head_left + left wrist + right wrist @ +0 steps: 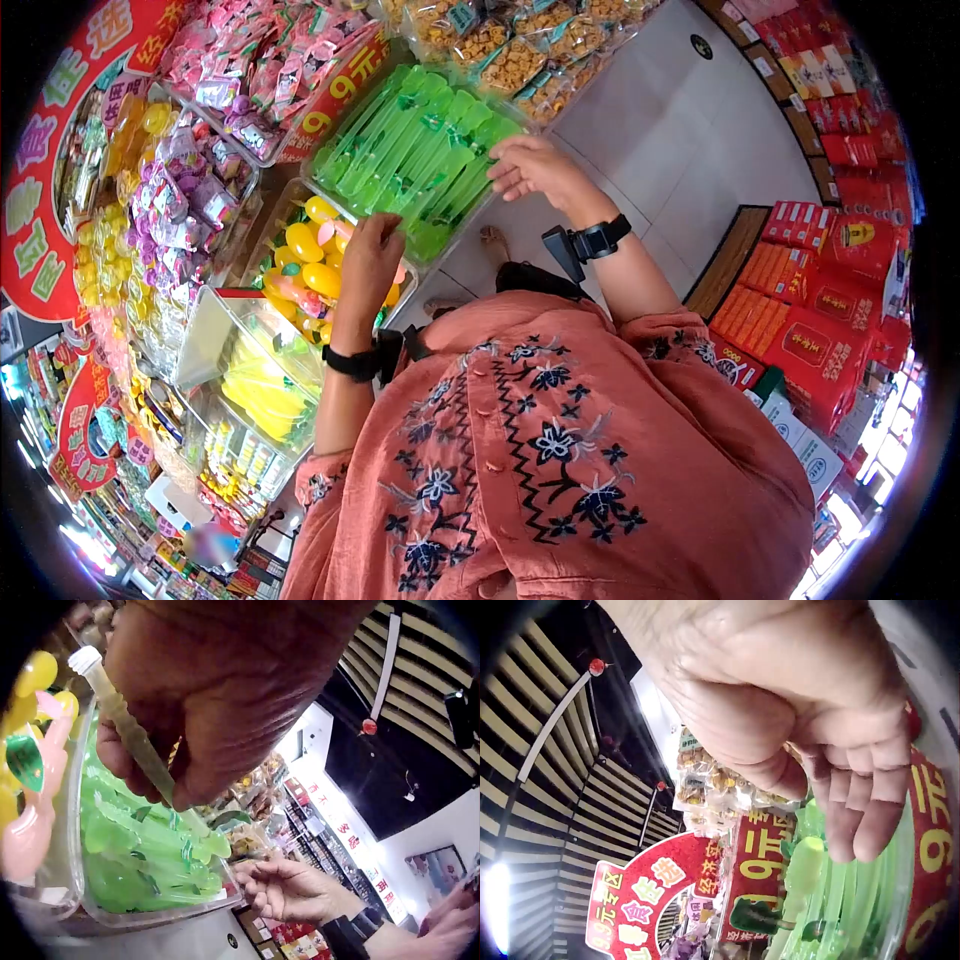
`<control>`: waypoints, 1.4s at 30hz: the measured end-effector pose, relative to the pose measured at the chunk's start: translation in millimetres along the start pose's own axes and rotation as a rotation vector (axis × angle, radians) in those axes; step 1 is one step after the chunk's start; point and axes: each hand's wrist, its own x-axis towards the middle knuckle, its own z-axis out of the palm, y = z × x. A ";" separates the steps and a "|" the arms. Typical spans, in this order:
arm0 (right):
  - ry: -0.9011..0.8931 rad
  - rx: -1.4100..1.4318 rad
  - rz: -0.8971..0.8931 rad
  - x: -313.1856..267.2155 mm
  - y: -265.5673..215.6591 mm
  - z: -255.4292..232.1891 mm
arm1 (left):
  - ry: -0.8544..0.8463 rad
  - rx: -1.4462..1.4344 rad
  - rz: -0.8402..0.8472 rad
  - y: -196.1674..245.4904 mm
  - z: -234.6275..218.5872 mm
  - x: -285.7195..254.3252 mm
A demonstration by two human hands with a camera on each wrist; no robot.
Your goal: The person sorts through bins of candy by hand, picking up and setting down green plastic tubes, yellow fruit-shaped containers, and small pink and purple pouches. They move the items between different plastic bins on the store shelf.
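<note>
My left hand (372, 258) is over the near left corner of a clear bin (440, 258) packed with bright green spoon-shaped plastic tubes (385, 150). In the left wrist view, the left hand (232, 697) grips a slender, translucent pale green tube (133, 735) with a ribbed white cap. The tube slants down past the fingers toward the green pile. At the bin's far right edge is my right hand (535, 170), its fingers loosely bent and nothing in them. The right wrist view has that hand (802, 727) palm in sight, fingertips overlapping the green tubes.
A bin of yellow and pink fruit-shaped containers (320, 265) adjoins on the left. Bagged snacks (510, 65) lie beyond, purple-wrapped sweets (180, 190) farther left. A bin of yellow tubes (262, 385) stands near my left forearm. Red boxes (825, 350) line the right, across the tiled floor (650, 150).
</note>
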 end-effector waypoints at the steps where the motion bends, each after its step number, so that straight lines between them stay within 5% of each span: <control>1: 0.020 -0.008 -0.005 -1.4 -1.1 -4.1 | 0.007 0.032 0.012 0.1 5.6 5.9; 15: 0.115 -0.010 -0.046 -9.0 -3.6 -42.5 | 0.147 0.225 0.154 -0.3 76.7 63.5; 25: 0.062 -0.060 -0.018 -3.5 -4.2 -38.1 | 0.115 0.287 0.069 6.5 82.0 62.0; 42: 0.030 -0.126 -0.017 8.8 -9.4 -28.9 | 0.209 0.526 0.193 -12.4 88.6 60.4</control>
